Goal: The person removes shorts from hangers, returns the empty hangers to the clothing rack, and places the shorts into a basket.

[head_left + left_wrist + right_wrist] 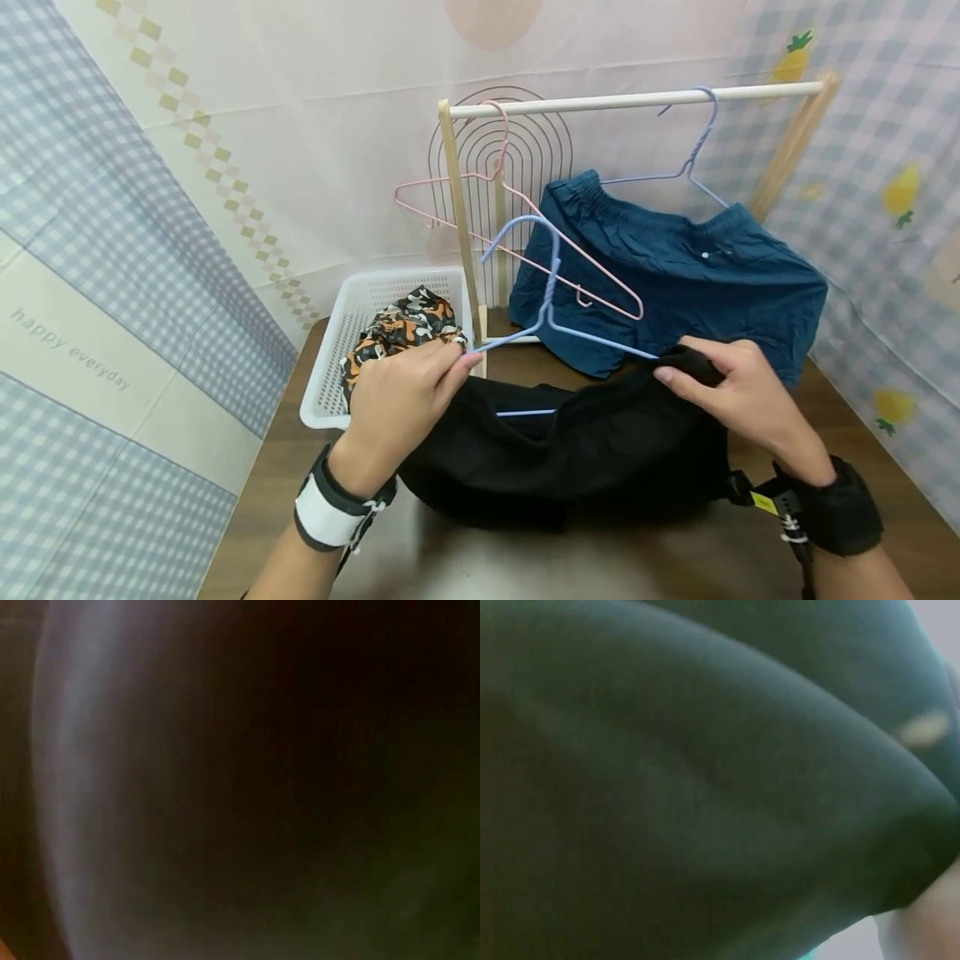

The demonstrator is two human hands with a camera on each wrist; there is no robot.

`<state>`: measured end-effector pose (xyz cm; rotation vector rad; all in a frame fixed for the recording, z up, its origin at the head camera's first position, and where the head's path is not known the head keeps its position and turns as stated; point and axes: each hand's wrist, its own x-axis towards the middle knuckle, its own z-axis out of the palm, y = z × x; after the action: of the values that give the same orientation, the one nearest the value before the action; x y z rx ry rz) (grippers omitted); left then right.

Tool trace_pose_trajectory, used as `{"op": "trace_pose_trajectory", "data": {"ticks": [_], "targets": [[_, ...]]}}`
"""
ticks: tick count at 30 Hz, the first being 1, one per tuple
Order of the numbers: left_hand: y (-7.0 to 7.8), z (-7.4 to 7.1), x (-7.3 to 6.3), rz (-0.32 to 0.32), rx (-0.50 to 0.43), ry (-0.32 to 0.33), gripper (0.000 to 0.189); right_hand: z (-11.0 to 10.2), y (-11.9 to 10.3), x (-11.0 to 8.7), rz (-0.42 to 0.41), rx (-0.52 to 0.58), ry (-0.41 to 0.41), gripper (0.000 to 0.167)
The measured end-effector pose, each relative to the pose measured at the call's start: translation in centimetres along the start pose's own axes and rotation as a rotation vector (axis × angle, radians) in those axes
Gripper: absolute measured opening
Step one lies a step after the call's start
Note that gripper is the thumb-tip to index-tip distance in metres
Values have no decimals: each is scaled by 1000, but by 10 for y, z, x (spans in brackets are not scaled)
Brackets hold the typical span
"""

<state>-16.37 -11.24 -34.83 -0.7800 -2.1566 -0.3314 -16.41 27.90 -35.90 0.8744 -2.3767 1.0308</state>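
Both hands hold a black garment up in front, with a blue wire hanger inside its upper opening. The hanger's hook and shoulders show above the cloth, and part of its lower bar shows through the dip in the edge. My left hand pinches the garment and the hanger's left shoulder between thumb and fingers. On the other side, my right hand grips the garment's upper edge near the end of the right shoulder. Dark cloth fills most of the right wrist view; the left wrist view is dark and blurred.
Behind stands a rack with a white rail, carrying a pink hanger and another blue hanger with teal shorts. A white basket with a camouflage-patterned garment sits left on the wooden table.
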Motion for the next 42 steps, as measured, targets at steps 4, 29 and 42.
{"op": "trace_pose_trajectory", "data": {"ticks": [4,29,42], "targets": [[-12,8,-13,-9,37,46,51,16,-2,8,3,-20,1,21],[-37,14,-35,-33,120,227,53,28,12,27,-184,-10,52,21],[-35,21,-44,-16,117,215,54,37,26,-1,-156,-86,188,44]]}}
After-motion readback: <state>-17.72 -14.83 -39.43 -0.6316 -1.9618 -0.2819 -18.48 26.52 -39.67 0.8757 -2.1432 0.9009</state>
